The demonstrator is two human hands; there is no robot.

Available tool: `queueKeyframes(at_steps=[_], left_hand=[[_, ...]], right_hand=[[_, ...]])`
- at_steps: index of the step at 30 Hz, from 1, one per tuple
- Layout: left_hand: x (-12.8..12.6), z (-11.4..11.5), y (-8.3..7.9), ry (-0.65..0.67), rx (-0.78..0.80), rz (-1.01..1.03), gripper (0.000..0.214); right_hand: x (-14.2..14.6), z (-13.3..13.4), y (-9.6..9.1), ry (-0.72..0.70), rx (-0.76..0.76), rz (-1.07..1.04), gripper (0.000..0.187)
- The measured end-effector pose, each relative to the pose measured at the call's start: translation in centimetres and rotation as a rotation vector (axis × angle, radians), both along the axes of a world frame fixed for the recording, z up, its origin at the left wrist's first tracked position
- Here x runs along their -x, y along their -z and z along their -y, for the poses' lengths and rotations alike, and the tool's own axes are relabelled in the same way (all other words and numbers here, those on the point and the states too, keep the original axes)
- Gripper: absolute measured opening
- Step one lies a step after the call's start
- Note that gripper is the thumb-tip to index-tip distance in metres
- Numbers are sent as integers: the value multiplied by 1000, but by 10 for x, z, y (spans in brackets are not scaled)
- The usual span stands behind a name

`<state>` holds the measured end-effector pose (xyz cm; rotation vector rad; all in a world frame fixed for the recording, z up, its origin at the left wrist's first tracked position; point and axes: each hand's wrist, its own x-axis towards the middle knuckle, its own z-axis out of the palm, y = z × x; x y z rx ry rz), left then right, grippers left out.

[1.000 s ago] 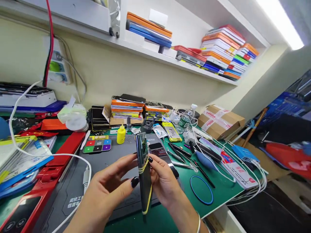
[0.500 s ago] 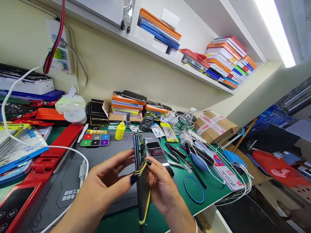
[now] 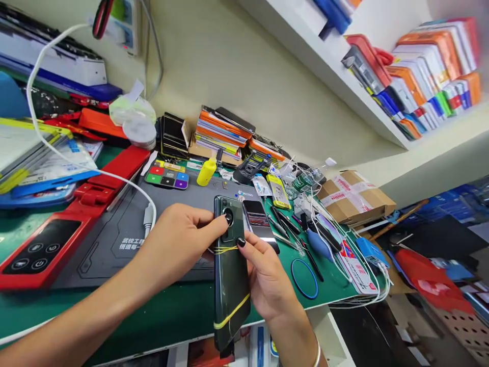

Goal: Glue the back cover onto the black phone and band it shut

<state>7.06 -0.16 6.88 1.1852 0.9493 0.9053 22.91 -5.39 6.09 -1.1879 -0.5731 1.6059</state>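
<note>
A dark smartphone (image 3: 231, 278) is held upright, its back and camera block facing me. Yellow rubber bands (image 3: 229, 249) cross it below the cameras, and another loops round its lower part. My left hand (image 3: 187, 229) grips the top left of the phone, thumb pressed on the camera area and fingers behind. From the right edge my right hand (image 3: 267, 275) holds it, thumb on the back beside the upper bands. A second phone (image 3: 257, 216) lies behind it on the grey work mat (image 3: 103, 250).
Left of the mat stands a red device (image 3: 53, 234) with a white cable. A yellow bottle (image 3: 207, 172) and a coloured box (image 3: 167, 177) are behind. Tools, a blue ring (image 3: 304, 279), an air blower (image 3: 320, 244) and a cardboard box (image 3: 355, 199) lie to the right.
The phone has turned from nearly edge-on to showing its back. My left thumb has moved from the bands up to the camera area. The view has shifted and tilted downward.
</note>
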Motion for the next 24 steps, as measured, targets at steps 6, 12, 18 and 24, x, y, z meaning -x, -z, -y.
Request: queueKeyframes(at_steps=[6,12,18,24], left_hand=[[2,-2,3,-1,14,42,41],[0,-4,9,-86,16,110,35],[2,-11,8,-130,172,289,29],[0,-18,12,-180,187,374,44]], right_hand=[[0,-1,2,-22,25,62,40],[13,-8,0,100,-129,231,37],[-13,29,-22,-121,-429,815,19],[-61,103,21,-1220,-105,1270,5]])
